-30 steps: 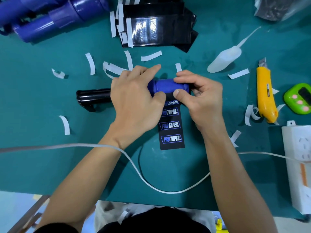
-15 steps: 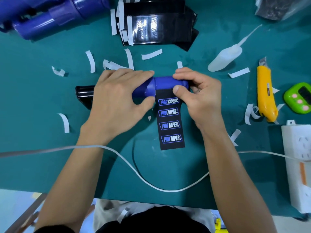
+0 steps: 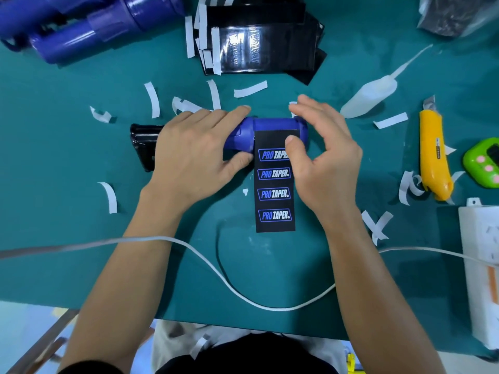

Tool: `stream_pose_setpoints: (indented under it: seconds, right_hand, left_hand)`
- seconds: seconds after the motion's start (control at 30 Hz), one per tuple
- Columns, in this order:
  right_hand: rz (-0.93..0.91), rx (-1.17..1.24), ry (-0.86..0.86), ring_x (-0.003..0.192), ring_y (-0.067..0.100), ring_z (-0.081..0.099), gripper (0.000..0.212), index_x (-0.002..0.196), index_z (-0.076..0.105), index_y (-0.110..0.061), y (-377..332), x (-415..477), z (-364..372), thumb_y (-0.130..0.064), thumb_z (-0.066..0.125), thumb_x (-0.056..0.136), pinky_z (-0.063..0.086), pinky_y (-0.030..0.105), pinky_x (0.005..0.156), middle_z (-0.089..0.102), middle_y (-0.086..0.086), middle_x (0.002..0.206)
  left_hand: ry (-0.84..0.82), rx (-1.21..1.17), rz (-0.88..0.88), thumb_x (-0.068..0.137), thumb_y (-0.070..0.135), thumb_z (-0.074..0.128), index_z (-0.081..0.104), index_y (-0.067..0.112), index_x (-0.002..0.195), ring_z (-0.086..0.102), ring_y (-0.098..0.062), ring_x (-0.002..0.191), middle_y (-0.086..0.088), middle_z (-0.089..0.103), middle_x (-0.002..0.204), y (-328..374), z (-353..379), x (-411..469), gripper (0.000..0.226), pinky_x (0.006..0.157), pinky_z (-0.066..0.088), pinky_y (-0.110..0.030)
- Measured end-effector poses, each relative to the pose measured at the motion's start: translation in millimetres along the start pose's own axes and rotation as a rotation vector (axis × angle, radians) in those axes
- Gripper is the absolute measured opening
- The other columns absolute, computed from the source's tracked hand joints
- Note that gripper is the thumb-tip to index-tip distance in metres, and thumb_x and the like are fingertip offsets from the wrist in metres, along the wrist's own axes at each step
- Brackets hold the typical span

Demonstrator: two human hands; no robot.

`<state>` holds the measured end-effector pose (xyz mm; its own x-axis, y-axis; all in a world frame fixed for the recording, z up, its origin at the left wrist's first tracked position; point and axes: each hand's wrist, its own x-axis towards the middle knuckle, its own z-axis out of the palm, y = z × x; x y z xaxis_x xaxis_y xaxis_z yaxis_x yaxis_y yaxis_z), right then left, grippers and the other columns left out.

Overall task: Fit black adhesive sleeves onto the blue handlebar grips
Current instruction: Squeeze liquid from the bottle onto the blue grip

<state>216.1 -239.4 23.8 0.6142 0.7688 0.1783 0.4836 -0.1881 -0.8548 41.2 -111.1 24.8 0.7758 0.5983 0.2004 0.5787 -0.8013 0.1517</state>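
Note:
A blue handlebar grip (image 3: 270, 124) lies crosswise on the green mat, mounted on a black bar (image 3: 144, 147) that sticks out to its left. A black sleeve (image 3: 274, 194) printed with PRO TAPER logos is stuck by its top edge to the grip and lies flat toward me. My left hand (image 3: 194, 152) grips the grip's left part, fingers over the top and thumb underneath. My right hand (image 3: 324, 163) arches over the grip's right end. Its thumb presses the sleeve's upper right corner, and its fingers reach past the far side.
A stack of black sleeves (image 3: 259, 49) lies at the back, with more blue grips (image 3: 81, 28) at the back left. To the right are a white squeeze bottle (image 3: 370, 97), a yellow utility knife (image 3: 433, 155), a green timer (image 3: 483, 166) and a power strip (image 3: 483, 265). White backing strips (image 3: 152, 99) are scattered about. A white cable (image 3: 216, 271) crosses near me.
My left hand slid left along the grip, uncovering more blue. My right hand stopped pinching the grip's end; its fingers lifted and the thumb now presses the sleeve's top edge.

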Motion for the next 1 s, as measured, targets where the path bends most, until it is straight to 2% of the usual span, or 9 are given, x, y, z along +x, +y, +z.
stream_pose_setpoints:
  seconds: [0.1, 0.27, 0.4, 0.53, 0.63, 0.77, 0.83, 0.9, 1.0]
  right_hand:
    - [-0.067, -0.064, 0.085, 0.123, 0.016, 0.062, 0.026, 0.110, 0.076, -0.005, -0.5, -1.1, -2.2, 0.005, 0.066, 0.087, 0.043, 0.019, 0.107, 0.070, 0.007, 0.128]
    - [-0.282, -0.178, -0.029, 0.129, 0.038, 0.056, 0.017, 0.100, 0.076, -0.001, -5.5, -9.6, 7.2, 0.006, 0.068, 0.087, 0.049, 0.050, 0.105, 0.068, 0.012, 0.135]
    - [-0.310, -0.239, -0.098, 0.135, 0.039, 0.053, 0.025, 0.110, 0.076, -0.002, -6.5, -11.2, 10.2, 0.004, 0.072, 0.085, 0.045, 0.053, 0.109, 0.065, 0.013, 0.141]
    - [-0.117, -0.131, 0.150, 0.113, 0.025, 0.067, 0.021, 0.110, 0.076, -0.004, -3.8, -8.5, -0.6, -0.006, 0.073, 0.090, 0.052, 0.034, 0.103, 0.073, 0.007, 0.125]
    - [0.182, 0.075, 0.229, 0.082, 0.009, 0.071, 0.018, 0.109, 0.069, -0.017, -5.7, -4.5, -8.3, -0.029, 0.068, 0.095, 0.059, 0.044, 0.081, 0.076, -0.008, 0.097]
    - [0.327, 0.186, -0.031, 0.068, 0.028, 0.069, 0.027, 0.110, 0.053, -0.032, 0.5, 0.6, -13.1, -0.050, 0.065, 0.095, 0.057, 0.058, 0.075, 0.076, 0.002, 0.080]
    - [0.408, 0.404, -0.159, 0.069, 0.037, 0.071, 0.030, 0.112, 0.056, -0.029, 2.0, 3.2, -15.3, -0.047, 0.070, 0.092, 0.059, 0.062, 0.072, 0.077, 0.013, 0.081]
    - [0.456, 0.578, -0.303, 0.069, 0.030, 0.074, 0.027, 0.111, 0.062, -0.030, 3.2, 5.5, -18.1, -0.034, 0.075, 0.087, 0.064, 0.051, 0.066, 0.079, 0.013, 0.086]
    - [0.389, 0.448, -0.443, 0.068, 0.013, 0.070, 0.019, 0.099, 0.076, -0.036, 7.5, 7.7, -20.5, -0.024, 0.073, 0.085, 0.059, 0.032, 0.061, 0.080, -0.003, 0.086]
  left_hand:
    - [0.034, -0.030, 0.005, 0.094, 0.060, 0.064, 0.065, 0.019, 0.129, 0.064, -0.032, 0.088, -0.001, 0.072, 0.102, -0.6, 1.2, -0.4, 0.053, 0.074, 0.041, -0.041]
    - [0.037, -0.041, 0.027, 0.093, 0.062, 0.065, 0.065, 0.021, 0.125, 0.063, -0.030, 0.087, 0.001, 0.071, 0.100, -2.9, 1.4, 0.9, 0.052, 0.072, 0.038, -0.039]
    - [0.038, -0.031, 0.036, 0.093, 0.062, 0.066, 0.066, 0.021, 0.126, 0.063, -0.030, 0.086, 0.001, 0.071, 0.100, -2.0, 0.8, 0.6, 0.052, 0.071, 0.037, -0.039]
    - [0.011, -0.053, 0.056, 0.096, 0.065, 0.060, 0.066, 0.020, 0.126, 0.063, -0.031, 0.086, -0.001, 0.071, 0.099, -4.1, -2.3, 2.1, 0.054, 0.070, 0.039, -0.040]
    - [-0.019, -0.092, 0.070, 0.097, 0.065, 0.060, 0.067, 0.019, 0.128, 0.065, -0.033, 0.088, -0.002, 0.072, 0.100, -3.6, -4.7, 1.8, 0.057, 0.071, 0.043, -0.041]
    - [0.021, -0.200, -0.034, 0.095, 0.068, 0.059, 0.066, 0.020, 0.130, 0.066, -0.032, 0.089, -0.001, 0.073, 0.101, 0.4, -12.3, 1.1, 0.060, 0.072, 0.045, -0.041]
    - [0.054, -0.304, -0.135, 0.095, 0.070, 0.057, 0.065, 0.021, 0.133, 0.064, -0.029, 0.092, 0.000, 0.073, 0.104, 3.8, -18.4, 0.0, 0.062, 0.075, 0.047, -0.040]
    - [0.084, -0.394, -0.240, 0.094, 0.068, 0.061, 0.064, 0.024, 0.134, 0.057, -0.023, 0.085, 0.006, 0.068, 0.096, 6.9, -22.9, -1.6, 0.059, 0.076, 0.049, -0.040]
    - [0.087, -0.507, -0.360, 0.093, 0.066, 0.064, 0.064, 0.026, 0.133, 0.044, -0.015, 0.078, 0.013, 0.058, 0.088, 7.0, -26.8, -2.6, 0.056, 0.078, 0.052, -0.043]
